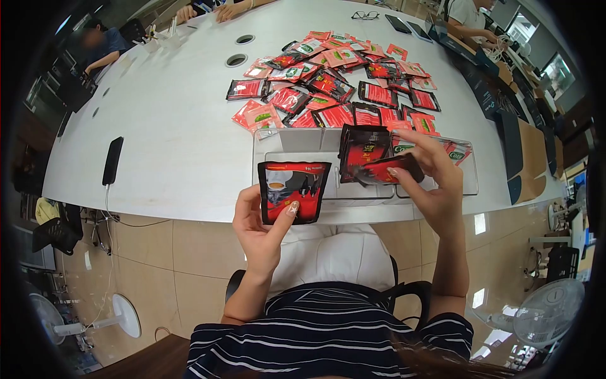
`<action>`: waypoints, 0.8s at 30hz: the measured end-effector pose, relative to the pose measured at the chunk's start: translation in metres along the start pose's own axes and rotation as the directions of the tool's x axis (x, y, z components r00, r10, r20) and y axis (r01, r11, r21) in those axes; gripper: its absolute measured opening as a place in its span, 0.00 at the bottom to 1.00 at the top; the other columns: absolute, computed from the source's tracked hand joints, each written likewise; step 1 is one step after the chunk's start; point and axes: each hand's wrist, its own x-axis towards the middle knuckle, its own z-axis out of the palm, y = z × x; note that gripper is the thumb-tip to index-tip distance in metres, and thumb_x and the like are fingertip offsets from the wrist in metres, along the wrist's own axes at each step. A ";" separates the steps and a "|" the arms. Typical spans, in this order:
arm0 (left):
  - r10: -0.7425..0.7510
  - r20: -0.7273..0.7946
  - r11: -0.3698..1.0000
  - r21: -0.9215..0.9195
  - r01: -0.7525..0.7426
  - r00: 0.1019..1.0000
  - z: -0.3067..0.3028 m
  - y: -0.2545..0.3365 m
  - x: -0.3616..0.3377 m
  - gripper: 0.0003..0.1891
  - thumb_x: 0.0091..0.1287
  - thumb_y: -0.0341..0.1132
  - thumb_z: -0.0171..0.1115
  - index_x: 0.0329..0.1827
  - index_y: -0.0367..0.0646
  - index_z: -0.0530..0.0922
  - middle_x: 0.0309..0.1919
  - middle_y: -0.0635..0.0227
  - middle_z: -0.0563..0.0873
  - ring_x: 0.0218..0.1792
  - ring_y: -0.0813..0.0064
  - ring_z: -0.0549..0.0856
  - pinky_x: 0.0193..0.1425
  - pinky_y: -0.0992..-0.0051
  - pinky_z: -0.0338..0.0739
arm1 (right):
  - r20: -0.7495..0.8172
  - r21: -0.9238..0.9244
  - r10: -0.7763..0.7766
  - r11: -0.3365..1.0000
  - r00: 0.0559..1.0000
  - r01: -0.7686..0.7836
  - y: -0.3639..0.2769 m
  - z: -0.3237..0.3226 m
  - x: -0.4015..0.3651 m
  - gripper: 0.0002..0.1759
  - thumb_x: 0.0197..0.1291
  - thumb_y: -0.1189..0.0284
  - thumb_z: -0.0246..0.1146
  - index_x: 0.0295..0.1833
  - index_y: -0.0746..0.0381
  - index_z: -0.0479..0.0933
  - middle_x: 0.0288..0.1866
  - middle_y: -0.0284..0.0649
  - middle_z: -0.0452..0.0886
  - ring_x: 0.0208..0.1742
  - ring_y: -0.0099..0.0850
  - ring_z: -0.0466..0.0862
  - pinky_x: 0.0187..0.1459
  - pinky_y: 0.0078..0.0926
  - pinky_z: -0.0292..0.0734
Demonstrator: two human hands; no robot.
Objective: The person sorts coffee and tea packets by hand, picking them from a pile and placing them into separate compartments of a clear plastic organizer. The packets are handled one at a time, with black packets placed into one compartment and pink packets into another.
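My left hand [257, 224] is closed on a black-edged red sachet [294, 189] with a cup pictured on it, held upright near the table's front edge. Thumb and fingers of my right hand [442, 180] pinch a second red-and-black sachet [386, 169], tilted edge-on. Behind it, a stack of dark sachets [365, 140] stands in a clear plastic tray [291, 140]. Pink-and-white sachets [457, 151] lie in the tray's right part, partly hidden by my right hand. Just beyond the tray spreads a loose pile of red, black and pink sachets [331, 82].
A phone [113, 161] with a cable lies at the left of the white table [183, 145]. Glasses [365, 15] and another phone [398, 24] are at the back. Cardboard boxes [524, 158] line the right edge. Another person's hands [230, 10] rest at the far edge.
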 end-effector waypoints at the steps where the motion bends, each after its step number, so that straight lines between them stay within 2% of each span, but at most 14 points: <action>1: -0.012 -0.007 1.000 0.007 0.012 1.000 0.000 0.000 0.000 0.23 0.55 0.19 0.68 0.53 0.34 0.71 0.42 0.65 0.79 0.42 0.80 0.79 0.46 0.82 0.75 | 0.000 -0.018 -0.015 1.000 1.000 0.015 0.002 0.004 0.001 0.25 0.53 0.82 0.65 0.59 0.61 0.74 0.39 0.40 0.82 0.31 0.24 0.80 0.36 0.19 0.76; 2: -0.024 -0.014 1.000 0.015 0.025 1.000 0.000 0.001 0.000 0.24 0.55 0.19 0.68 0.55 0.34 0.71 0.41 0.65 0.79 0.42 0.80 0.79 0.46 0.82 0.75 | 0.001 -0.035 -0.030 0.999 1.000 0.030 0.004 0.008 0.001 0.27 0.53 0.82 0.65 0.61 0.59 0.73 0.38 0.40 0.82 0.30 0.25 0.80 0.35 0.21 0.75; 3: 0.042 0.027 0.997 0.068 -0.043 0.999 -0.004 -0.002 0.002 0.25 0.54 0.19 0.69 0.56 0.34 0.71 0.41 0.64 0.79 0.42 0.80 0.79 0.46 0.81 0.75 | 0.001 -0.051 -0.045 0.998 0.999 0.045 0.007 0.011 0.002 0.29 0.52 0.82 0.65 0.63 0.58 0.71 0.36 0.39 0.81 0.30 0.26 0.79 0.34 0.23 0.75; 5: 0.164 0.117 0.970 0.164 -0.182 0.980 -0.013 -0.009 0.005 0.28 0.52 0.18 0.69 0.58 0.33 0.71 0.41 0.64 0.79 0.41 0.79 0.79 0.46 0.81 0.76 | 0.149 -0.280 -0.097 0.950 0.984 0.136 0.012 0.010 0.006 0.31 0.52 0.80 0.65 0.64 0.57 0.71 0.33 0.37 0.79 0.29 0.29 0.77 0.34 0.27 0.74; 7: 0.173 0.078 0.973 0.139 -0.183 0.982 -0.010 -0.005 0.005 0.31 0.51 0.17 0.70 0.60 0.34 0.69 0.39 0.63 0.80 0.40 0.79 0.80 0.46 0.81 0.76 | 0.304 -0.481 0.020 0.866 0.953 0.135 0.004 0.011 0.009 0.32 0.49 0.80 0.66 0.63 0.56 0.72 0.39 0.37 0.80 0.38 0.34 0.77 0.44 0.29 0.73; 10: 0.160 0.030 0.981 0.103 -0.162 0.987 -0.007 0.004 0.006 0.35 0.49 0.17 0.71 0.62 0.34 0.66 0.36 0.61 0.82 0.38 0.77 0.82 0.45 0.80 0.77 | 0.388 -0.520 -0.078 0.804 0.918 0.288 0.015 0.021 0.009 0.32 0.47 0.78 0.66 0.63 0.56 0.73 0.37 0.36 0.78 0.41 0.34 0.75 0.45 0.32 0.71; 11: 0.136 0.016 0.987 0.089 -0.137 0.991 -0.008 0.006 0.004 0.35 0.49 0.17 0.71 0.63 0.34 0.65 0.36 0.61 0.83 0.38 0.76 0.83 0.45 0.79 0.77 | 0.353 -0.558 -0.196 0.741 0.915 0.374 0.020 0.024 0.010 0.33 0.46 0.78 0.66 0.63 0.56 0.73 0.36 0.35 0.76 0.42 0.33 0.75 0.44 0.32 0.71; 12: 0.111 0.003 0.991 0.074 -0.111 0.994 -0.008 0.006 0.003 0.36 0.49 0.16 0.70 0.63 0.34 0.65 0.35 0.60 0.84 0.38 0.75 0.84 0.45 0.79 0.78 | 0.338 -0.558 -0.214 0.739 0.916 0.379 0.021 0.025 0.010 0.32 0.47 0.79 0.63 0.62 0.56 0.73 0.37 0.35 0.76 0.42 0.32 0.74 0.44 0.30 0.71; 14: 0.151 0.019 0.986 0.064 -0.152 0.988 -0.009 0.004 0.004 0.35 0.50 0.16 0.70 0.62 0.34 0.64 0.35 0.58 0.84 0.37 0.74 0.85 0.45 0.78 0.79 | 0.310 -0.560 -0.245 0.734 0.919 0.385 0.022 0.024 0.010 0.30 0.48 0.79 0.57 0.62 0.57 0.74 0.38 0.34 0.75 0.42 0.30 0.74 0.45 0.28 0.70; 18: 0.189 0.041 0.982 -0.003 -0.189 0.981 -0.008 0.001 0.006 0.34 0.50 0.16 0.69 0.61 0.35 0.65 0.35 0.56 0.85 0.37 0.72 0.85 0.45 0.77 0.80 | 0.326 -0.504 -0.296 0.749 0.898 0.430 0.021 0.025 0.012 0.29 0.48 0.80 0.58 0.60 0.58 0.75 0.41 0.35 0.76 0.43 0.31 0.75 0.47 0.30 0.70; 21: 0.315 0.087 0.948 0.017 -0.318 0.945 0.003 0.007 0.016 0.32 0.50 0.15 0.69 0.59 0.35 0.67 0.36 0.56 0.85 0.38 0.71 0.86 0.45 0.76 0.80 | 0.338 -0.499 -0.286 0.754 0.897 0.428 0.018 0.025 0.016 0.27 0.48 0.82 0.61 0.58 0.59 0.76 0.43 0.36 0.76 0.43 0.34 0.76 0.47 0.33 0.71; 24: 0.370 0.210 0.910 0.113 -0.399 0.905 0.011 0.011 0.027 0.29 0.51 0.15 0.69 0.57 0.34 0.68 0.37 0.55 0.85 0.39 0.70 0.86 0.45 0.75 0.80 | 0.301 -0.496 -0.259 0.779 0.918 0.383 0.022 0.023 0.017 0.27 0.47 0.81 0.63 0.58 0.59 0.76 0.45 0.37 0.77 0.45 0.35 0.77 0.49 0.33 0.72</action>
